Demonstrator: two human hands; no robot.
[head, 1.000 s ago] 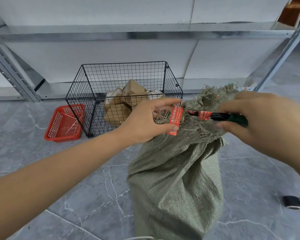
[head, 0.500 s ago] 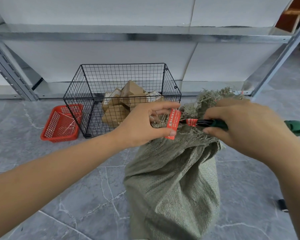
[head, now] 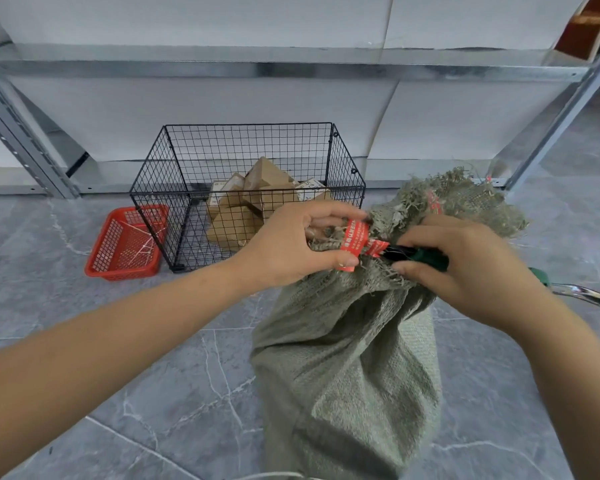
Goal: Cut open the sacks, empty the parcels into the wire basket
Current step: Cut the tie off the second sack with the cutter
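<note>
A grey-green woven sack [head: 354, 362] stands upright on the floor in front of me, its frayed neck tied with a red tag [head: 353, 242]. My left hand [head: 291, 249] pinches the red tag and the gathered neck. My right hand [head: 465, 271] grips a green-handled cutter [head: 420, 255] whose tip sits at the tie beside the tag. Beyond the sack, a black wire basket [head: 187, 188] holds several brown cardboard parcels [head: 250, 206].
A red plastic basket [head: 125, 245] lies on the grey tiled floor left of the wire basket. A metal shelving rack [head: 291, 65] with slanted uprights runs along the white wall behind. A chrome curved bar [head: 589, 296] shows at the right edge.
My right hand has slid the cutter leftward, closer to the red tag. The view has shifted slightly; my left hand keeps its pinch on the tag.
</note>
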